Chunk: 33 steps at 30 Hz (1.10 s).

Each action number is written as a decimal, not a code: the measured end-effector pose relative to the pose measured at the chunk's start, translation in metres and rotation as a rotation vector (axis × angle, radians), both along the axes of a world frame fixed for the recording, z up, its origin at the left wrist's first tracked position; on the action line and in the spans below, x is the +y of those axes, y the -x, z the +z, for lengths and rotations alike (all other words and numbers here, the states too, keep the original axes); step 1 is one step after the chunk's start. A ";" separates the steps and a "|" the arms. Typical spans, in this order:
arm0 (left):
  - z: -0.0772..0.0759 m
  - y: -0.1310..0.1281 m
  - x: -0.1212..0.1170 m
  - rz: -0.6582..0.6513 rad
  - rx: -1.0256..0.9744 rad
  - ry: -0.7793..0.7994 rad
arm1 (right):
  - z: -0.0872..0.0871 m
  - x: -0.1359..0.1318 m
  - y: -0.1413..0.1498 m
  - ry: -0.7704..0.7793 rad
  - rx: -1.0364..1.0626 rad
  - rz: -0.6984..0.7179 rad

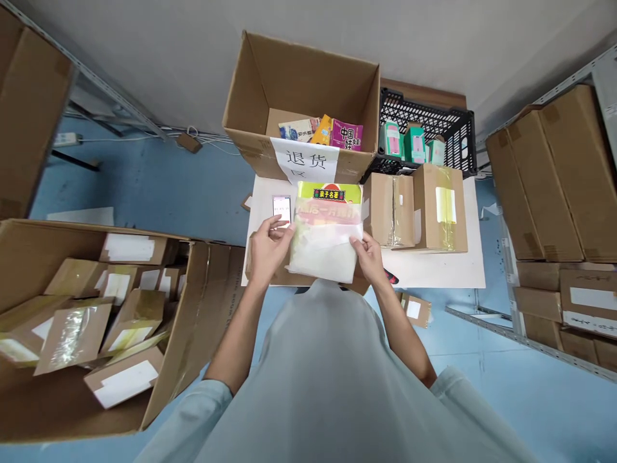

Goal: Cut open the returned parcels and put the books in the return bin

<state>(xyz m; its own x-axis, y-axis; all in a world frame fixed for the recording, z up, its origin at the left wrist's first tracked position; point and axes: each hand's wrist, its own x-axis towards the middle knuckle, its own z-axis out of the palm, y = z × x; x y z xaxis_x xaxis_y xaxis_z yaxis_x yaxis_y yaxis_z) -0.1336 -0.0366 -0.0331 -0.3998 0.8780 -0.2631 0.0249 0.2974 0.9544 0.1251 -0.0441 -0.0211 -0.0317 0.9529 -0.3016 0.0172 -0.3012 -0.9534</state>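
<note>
A plastic-wrapped book (328, 235) with a yellow-green top band and a pale lower part is held level above the white table. My right hand (370, 257) grips its lower right edge, thumb on top. At the left edge, my left hand (270, 249) has its fingers apart, with the thumb beside or touching the wrapping; exact contact is unclear. A phone (282, 210) with a lit screen lies just beyond the left fingers. Brown cardboard (284, 278) shows partly under the book.
Behind the book stands an open carton (250, 154) containing colourful books. A black crate (460, 138) with green boxes and two taped cartons (393, 209) are at the right. A large box of parcels (193, 308) stands at lower left. Stacked cartons (554, 186) fill the right-hand shelf.
</note>
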 end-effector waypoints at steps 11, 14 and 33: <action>-0.006 0.003 0.015 -0.204 -0.434 0.099 | -0.003 0.010 -0.019 0.001 0.012 -0.052; -0.003 0.007 0.015 -0.198 -0.447 0.096 | -0.016 0.017 -0.024 0.005 -0.018 -0.156; 0.009 0.015 0.023 -0.176 -0.448 0.111 | 0.023 0.024 -0.027 -0.324 -0.551 0.138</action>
